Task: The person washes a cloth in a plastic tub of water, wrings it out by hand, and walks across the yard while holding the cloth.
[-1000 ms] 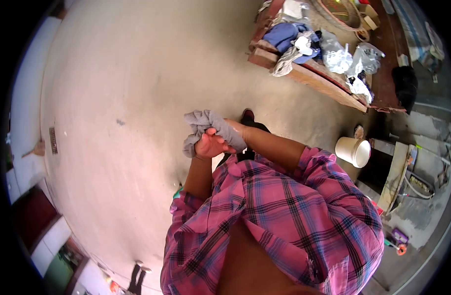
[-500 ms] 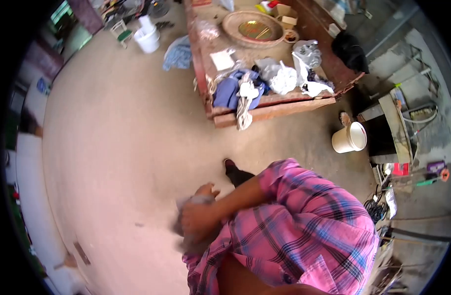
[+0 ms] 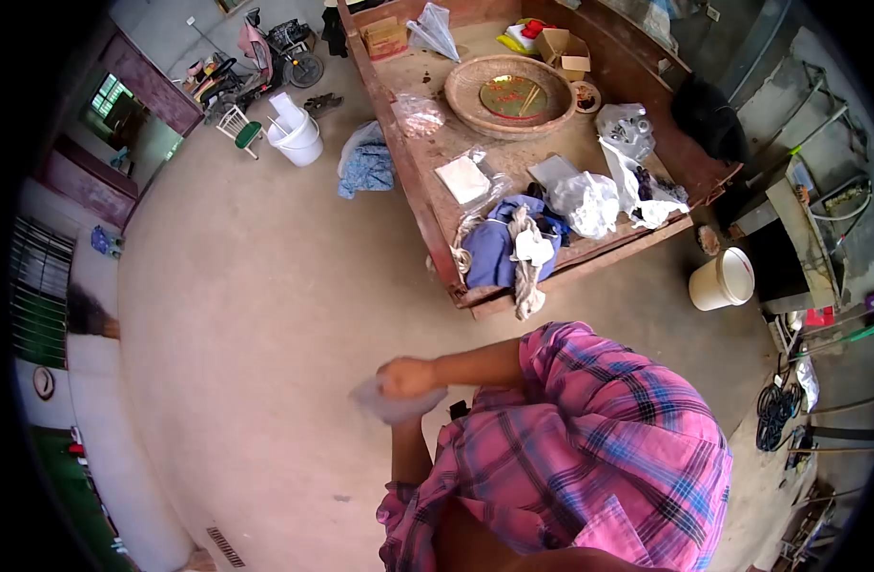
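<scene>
My right hand (image 3: 408,377) is closed on a blurred grey cloth (image 3: 375,404) in front of my body. The cloth spreads to both sides of the fist, and motion smears its edges. My left forearm (image 3: 410,450) rises from below to the cloth. The left hand is covered by the cloth and the right hand, so its fingers do not show. A pink plaid shirt (image 3: 589,429) covers my torso and upper arms.
Ahead stands a wooden platform (image 3: 405,153) bearing a round woven tray (image 3: 465,105), plastic bags (image 3: 587,202) and blue clothing (image 3: 490,250). A cream bucket (image 3: 709,288) stands to the right. Farther left are a white bucket (image 3: 298,148), a small chair (image 3: 232,124) and a scooter (image 3: 256,57).
The view has shifted up and left, showing more of the room's far end. My right hand moved slightly up over the grey cloth; the left fingers, visible before, are now hidden.
</scene>
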### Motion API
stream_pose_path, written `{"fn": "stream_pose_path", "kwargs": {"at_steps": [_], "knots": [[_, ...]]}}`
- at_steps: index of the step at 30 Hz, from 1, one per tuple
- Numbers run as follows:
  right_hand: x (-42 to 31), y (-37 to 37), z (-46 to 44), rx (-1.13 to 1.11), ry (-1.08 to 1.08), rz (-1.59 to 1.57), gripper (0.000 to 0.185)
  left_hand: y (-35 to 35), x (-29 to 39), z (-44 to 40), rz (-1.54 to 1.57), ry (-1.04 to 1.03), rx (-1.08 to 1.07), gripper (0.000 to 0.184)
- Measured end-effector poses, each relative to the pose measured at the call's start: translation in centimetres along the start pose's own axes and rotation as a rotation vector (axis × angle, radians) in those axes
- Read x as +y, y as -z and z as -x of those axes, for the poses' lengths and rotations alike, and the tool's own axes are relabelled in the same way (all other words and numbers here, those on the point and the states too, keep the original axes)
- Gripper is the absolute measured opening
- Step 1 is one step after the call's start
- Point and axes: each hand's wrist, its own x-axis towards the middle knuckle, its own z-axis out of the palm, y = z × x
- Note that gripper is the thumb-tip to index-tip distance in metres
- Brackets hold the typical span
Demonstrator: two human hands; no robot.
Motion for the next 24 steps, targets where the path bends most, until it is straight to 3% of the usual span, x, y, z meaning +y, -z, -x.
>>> {"fn": "stream_pose_path", "kwargs": {"at_steps": [1, 2, 6, 8, 9, 10, 13, 15, 17, 19, 21, 24], "knots": [[1.2, 2.1, -1.4, 0.001, -0.201, -0.128, 0.041, 2.0, 0.2, -1.2, -0.035, -0.018, -0.034, 0.048], [1.5, 3.8, -2.4, -0.012, -0.188, -0.424, 0.039, 5.6, 2.5, -2.1, 0.054, 0.098, -0.226, 0.046], [1.8, 9.1, -6.2, -0.061, -0.087, -1.602, 0.038, 6.2, -1.5, -4.1, 0.521, 0.140, -0.337, 0.041], [-3.9, 11.1, -7.7, -0.178, 0.158, -1.249, 0.044, 7.2, -3.7, -6.1, 0.286, 0.138, -0.522, 0.038], [-3.4, 9.5, -9.7, -0.152, 0.165, -1.013, 0.045, 7.7, -4.9, -7.1, 0.166, 0.133, -0.608, 0.036], [-3.8, 7.3, -11.0, -0.172, 0.197, -0.708, 0.047, 8.5, -6.4, -7.1, 0.216, -0.013, -0.390, 0.035], [-8.6, 1.8, -14.0, -0.290, 0.363, 0.335, 0.054, 10.4, -9.3, -8.9, 0.243, -0.137, -0.072, 0.035], [-10.2, 2.3, -17.9, -0.270, 0.274, 0.389, 0.052, 12.9, -12.1, -13.4, 0.183, -0.145, 0.059, 0.035], [-9.4, 1.8, -21.9, -0.301, 0.151, 0.341, 0.052, 12.3, -17.7, -14.6, 0.181, 0.095, -0.087, 0.033], [-8.2, 1.7, -25.9, -0.251, 0.217, 0.302, 0.050, 12.6, -22.5, -14.1, 0.175, 0.251, -0.212, 0.030], [-6.3, 1.4, -30.1, -0.179, 0.333, 0.298, 0.048, 15.5, -25.2, -13.1, 0.182, 0.189, -0.296, 0.029], [-4.3, 2.4, -34.5, -0.004, 0.190, 0.265, 0.046, 20.4, -27.1, -13.2, 0.176, 0.006, -0.408, 0.026]]}}
